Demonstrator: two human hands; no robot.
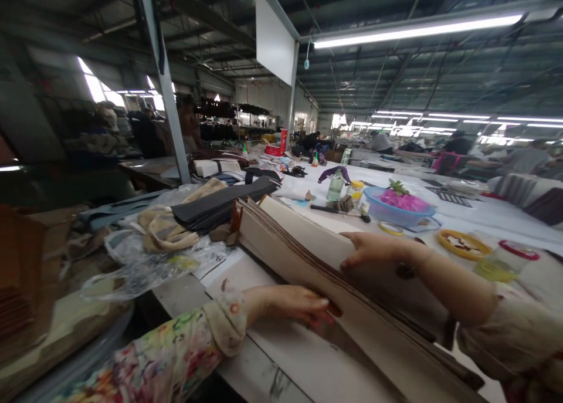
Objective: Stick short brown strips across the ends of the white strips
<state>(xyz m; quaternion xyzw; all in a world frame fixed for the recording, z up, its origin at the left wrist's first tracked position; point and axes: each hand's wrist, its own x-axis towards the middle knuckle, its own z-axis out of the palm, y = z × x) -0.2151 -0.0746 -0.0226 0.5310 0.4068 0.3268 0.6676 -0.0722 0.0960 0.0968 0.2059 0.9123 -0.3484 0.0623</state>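
Observation:
A thick stack of long beige panels with brown edges (299, 256) runs diagonally over the near part of the table, tilted up on its long side, its layers slightly fanned. From the right, my right hand (373, 250) grips the outer panels, thumb and finger against the pale face. On the near side is my left hand (294, 305), fingers stretched out and slightly blurred at the stack's lower side. Whether its fingertips reach under the panels is hard to see. Beneath that hand lies a flat pale sheet (281, 350).
Dark grey strips (224, 203), crumpled beige cloth (167, 227) and clear plastic bags (145, 268) lie at left. Beyond the stack stand a blue basin (391, 212), a green bottle (335, 186), a yellow dish (464, 244) and a red-lidded jar (505, 262). A metal post (167, 98) rises behind.

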